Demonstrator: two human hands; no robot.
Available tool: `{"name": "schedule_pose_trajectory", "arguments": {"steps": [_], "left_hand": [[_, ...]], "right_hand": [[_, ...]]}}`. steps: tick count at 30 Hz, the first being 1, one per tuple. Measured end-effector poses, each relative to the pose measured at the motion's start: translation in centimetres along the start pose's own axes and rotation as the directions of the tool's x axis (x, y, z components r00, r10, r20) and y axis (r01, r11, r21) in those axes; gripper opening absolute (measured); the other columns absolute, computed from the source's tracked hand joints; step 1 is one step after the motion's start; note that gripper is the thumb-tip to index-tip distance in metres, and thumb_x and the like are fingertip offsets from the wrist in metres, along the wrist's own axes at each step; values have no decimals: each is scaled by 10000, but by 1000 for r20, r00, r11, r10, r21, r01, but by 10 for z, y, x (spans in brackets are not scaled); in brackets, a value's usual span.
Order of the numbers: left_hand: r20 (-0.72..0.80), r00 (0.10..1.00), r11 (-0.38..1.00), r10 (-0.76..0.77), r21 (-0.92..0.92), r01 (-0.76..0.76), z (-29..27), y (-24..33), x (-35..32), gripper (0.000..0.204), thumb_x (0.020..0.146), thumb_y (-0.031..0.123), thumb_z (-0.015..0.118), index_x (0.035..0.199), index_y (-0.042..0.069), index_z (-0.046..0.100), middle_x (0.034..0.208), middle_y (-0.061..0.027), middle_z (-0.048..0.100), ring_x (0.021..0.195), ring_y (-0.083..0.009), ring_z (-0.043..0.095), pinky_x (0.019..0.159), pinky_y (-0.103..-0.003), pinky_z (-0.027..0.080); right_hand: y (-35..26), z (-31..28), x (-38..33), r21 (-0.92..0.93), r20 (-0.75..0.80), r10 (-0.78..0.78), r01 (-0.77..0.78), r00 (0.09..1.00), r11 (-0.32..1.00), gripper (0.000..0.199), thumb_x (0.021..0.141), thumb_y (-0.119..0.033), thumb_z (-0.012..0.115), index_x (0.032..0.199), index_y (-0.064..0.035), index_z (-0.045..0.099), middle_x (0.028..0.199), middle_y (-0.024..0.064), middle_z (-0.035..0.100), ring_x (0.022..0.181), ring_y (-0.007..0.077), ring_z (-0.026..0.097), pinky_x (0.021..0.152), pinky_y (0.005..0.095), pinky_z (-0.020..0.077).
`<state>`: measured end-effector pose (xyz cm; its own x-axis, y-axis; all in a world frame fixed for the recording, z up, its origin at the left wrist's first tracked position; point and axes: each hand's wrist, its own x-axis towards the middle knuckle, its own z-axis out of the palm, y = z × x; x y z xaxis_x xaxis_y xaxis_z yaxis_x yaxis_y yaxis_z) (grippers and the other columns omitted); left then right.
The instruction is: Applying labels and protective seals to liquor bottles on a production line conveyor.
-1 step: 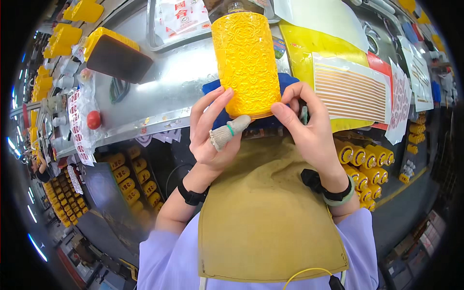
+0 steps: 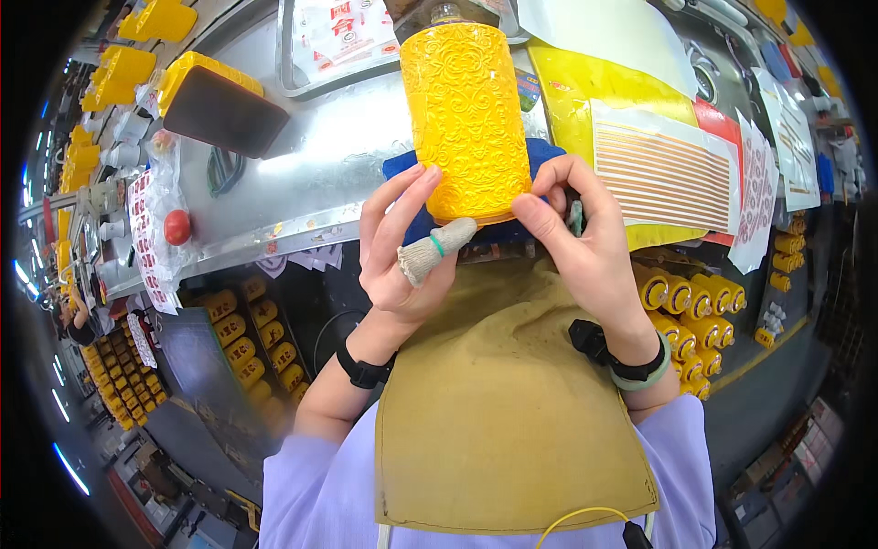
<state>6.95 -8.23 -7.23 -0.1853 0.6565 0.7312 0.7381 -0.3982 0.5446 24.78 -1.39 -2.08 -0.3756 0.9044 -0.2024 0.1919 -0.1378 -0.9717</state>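
Two hands grasp one embossed yellow cylinder (image 2: 466,119) at its lower rim, at twelve o'clock above a tan apron (image 2: 503,412). Left hand (image 2: 398,252), with a cloth-wrapped thumb, presses its seven o'clock side; right hand (image 2: 585,242) pinches its five o'clock edge over blue cloth (image 2: 544,151).

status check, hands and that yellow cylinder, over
Left hand and right hand both gripping base of upright yellow embossed cylinder. Cylinder stands over blue cloth on metal bench. Nothing blocking it.
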Motion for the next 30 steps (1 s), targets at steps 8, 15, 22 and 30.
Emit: {"name": "schedule_pose_trajectory", "arguments": {"steps": [8, 15, 22, 30], "left_hand": [[34, 989, 987, 141, 72, -143, -2, -3, 2, 271, 697, -57, 770, 931, 80, 786, 1241, -172, 684, 1108, -360, 659, 902, -401, 595], [109, 988, 988, 112, 91, -122, -6, 0, 1, 264, 757, -54, 794, 962, 110, 770, 1272, -169, 668, 1140, -365, 646, 966, -432, 559], [94, 982, 979, 162, 109, -172, -6, -2, 1, 301, 730, -4, 748, 985, 143, 810, 1289, -153, 673, 1193, -355, 605, 963, -429, 555], [233, 950, 933, 209, 242, -265, -15, 1, 13, 200, 753, 120, 849, 902, 228, 771, 1336, -150, 640, 1264, -351, 538, 1013, -458, 478]], "right_hand": [[0, 4, -5, -86, -17, -85, 84, 996, 993, 266, 845, -124, 798, 928, -36, 561, 806, -6, 436, 755, 109, 397, 702, 244, 385], [-1, 1, -5, -87, -9, -53, 52, 999, 995, 234, 865, -104, 777, 938, -30, 568, 779, 0, 442, 732, 110, 408, 672, 253, 392], [1, 3, -7, -75, -14, -110, 108, 994, 991, 224, 860, -82, 775, 939, -32, 572, 757, -16, 416, 712, 102, 394, 658, 251, 369], [2, -8, -7, 46, -128, -162, 169, 978, 985, 141, 1001, -134, 648, 956, -23, 573, 798, -38, 464, 749, 71, 400, 695, 228, 369]]}}
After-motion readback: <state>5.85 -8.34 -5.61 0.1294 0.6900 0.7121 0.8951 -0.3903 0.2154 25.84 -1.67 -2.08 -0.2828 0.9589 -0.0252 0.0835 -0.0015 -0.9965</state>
